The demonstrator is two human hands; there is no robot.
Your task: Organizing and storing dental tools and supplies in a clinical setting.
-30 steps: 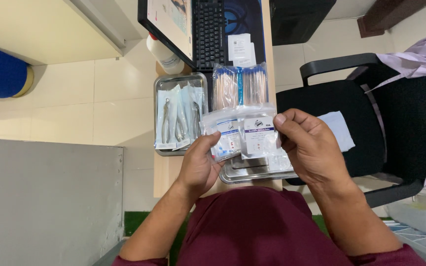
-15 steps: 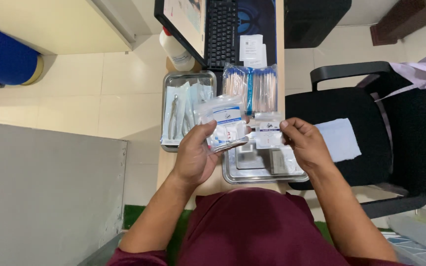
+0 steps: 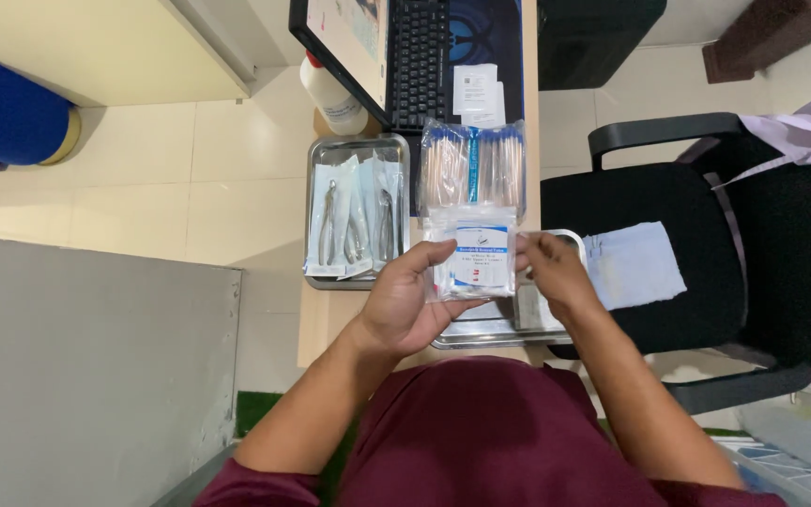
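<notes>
Left hand (image 3: 404, 305) and right hand (image 3: 548, 270), fingers closed, pinch opposite edges of a small clear plastic pouch with a white-and-blue label (image 3: 477, 258) above a shallow steel tray (image 3: 556, 330); sorting appears underway, and setting it down calls for a steady two-handed hold.

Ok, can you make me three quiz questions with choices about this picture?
1. Where is the metal tray of pouched steel tools?
A. on the black chair
B. left of the clear bag of wooden sticks
C. on the floor

2. What colour is the person's top?
A. maroon
B. yellow
C. white

3. How is the clear flat packet with a blue-and-white label held?
A. lying untouched
B. by one hand
C. by both hands

B: the metal tray of pouched steel tools lies left of the clear bag of wooden sticks.
A: the top is maroon.
C: the left hand and right hand both grip the clear flat packet.
</notes>
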